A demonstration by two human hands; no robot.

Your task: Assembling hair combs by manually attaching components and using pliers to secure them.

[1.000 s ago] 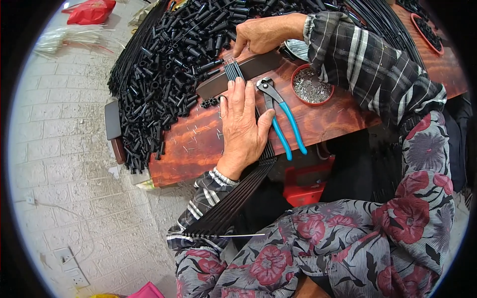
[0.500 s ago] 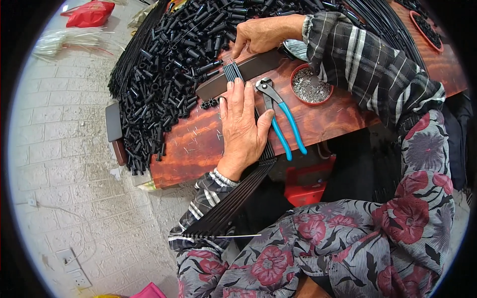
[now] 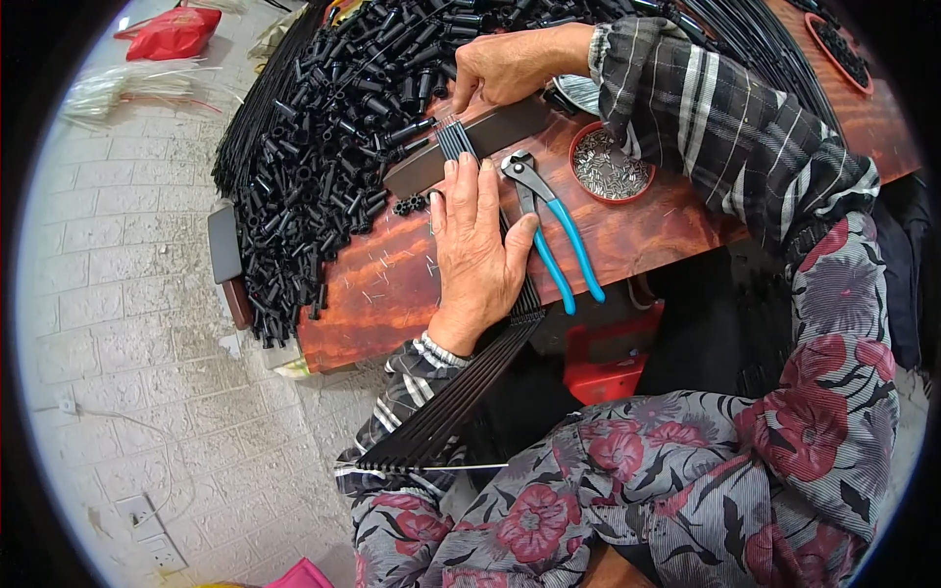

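My left hand [image 3: 477, 257] lies flat with its fingers stretched over a row of thin black rods [image 3: 455, 140], like umbrella ribs, pressing them to the table. The rods' front ends rest across a dark brown block [image 3: 515, 130]; their other ends fan out past my wrist toward my lap, where a thin white rod [image 3: 461, 467] crosses them. My right hand [image 3: 502, 71] is beyond the block, index finger pointing down at the rod tips and other fingers curled in. Whatever it may hold is hidden. Pliers with blue handles [image 3: 562, 235] lie beside my left thumb.
Black tubular parts [image 3: 323, 176] heap up on the left and far side of the reddish wooden table [image 3: 392, 314]. A red round dish of small metal pieces [image 3: 610, 167] stands under my right forearm. Bundles of long black rods [image 3: 760, 49] lie at the far right, near another red dish [image 3: 838, 54].
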